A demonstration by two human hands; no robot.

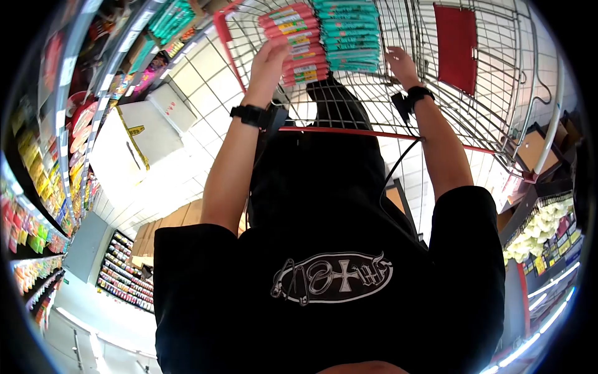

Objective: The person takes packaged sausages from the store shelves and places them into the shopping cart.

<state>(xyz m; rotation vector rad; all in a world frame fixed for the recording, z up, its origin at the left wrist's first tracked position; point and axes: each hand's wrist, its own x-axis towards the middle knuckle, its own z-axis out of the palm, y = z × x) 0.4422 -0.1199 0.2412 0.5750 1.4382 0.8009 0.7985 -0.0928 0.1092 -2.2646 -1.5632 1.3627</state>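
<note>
Two side-by-side stacks of flat packets lie in a wire shopping cart (398,28), one of pink packets (302,37) and one of teal packets (349,37). My left hand (270,57) rests against the left side of the pink stack, its fingers laid over the packet edges and not wrapped round any packet. Just right of the teal stack is my right hand (402,64), fingers apart and slightly bent, holding nothing. A small gap separates it from the teal packets. Both wrists wear black straps with small devices.
Shelves of packaged goods (75,143) line the left side, with more teal packets (171,22) at the top. White boxes (146,128) stand on the tiled floor left of the cart. The cart's red panel (456,47) is at right, near brown cartons (539,151).
</note>
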